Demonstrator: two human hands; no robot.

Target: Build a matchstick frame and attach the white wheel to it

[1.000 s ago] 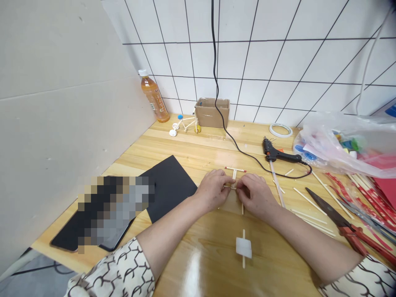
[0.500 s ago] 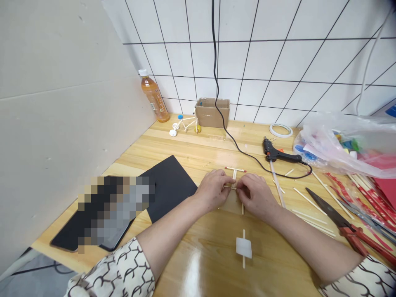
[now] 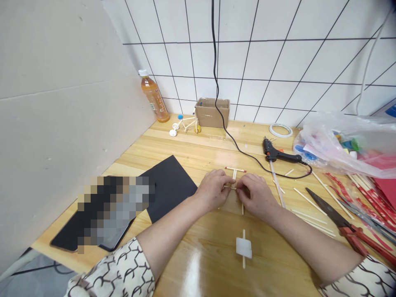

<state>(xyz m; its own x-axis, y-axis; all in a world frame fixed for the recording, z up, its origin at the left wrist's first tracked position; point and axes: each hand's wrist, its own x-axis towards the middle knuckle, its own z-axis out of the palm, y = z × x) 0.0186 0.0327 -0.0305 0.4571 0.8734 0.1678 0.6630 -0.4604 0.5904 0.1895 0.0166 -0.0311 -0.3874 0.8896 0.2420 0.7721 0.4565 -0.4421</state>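
My left hand (image 3: 215, 187) and my right hand (image 3: 255, 194) meet near the middle of the table, fingers closed in pinches. Between them they grip a short wooden stick (image 3: 230, 187) lying crosswise, one end in each hand. It meets the lower end of a T-shaped stick frame (image 3: 234, 175), whose top is a red-tipped stick (image 3: 235, 169). Another thin stick (image 3: 243, 208) sticks out below my right hand. Nearer to me lies a white block (image 3: 243, 247) with a stick showing at both ends.
A black glue gun (image 3: 278, 154) with its cable, a tape roll (image 3: 280, 130), loose sticks (image 3: 309, 201) and red-handled scissors (image 3: 343, 225) lie right. Left are a black sheet (image 3: 168, 187) and phones (image 3: 66, 233). Behind stand a bottle (image 3: 154, 99), a small stick model (image 3: 185, 125) and a cardboard box (image 3: 212, 113).
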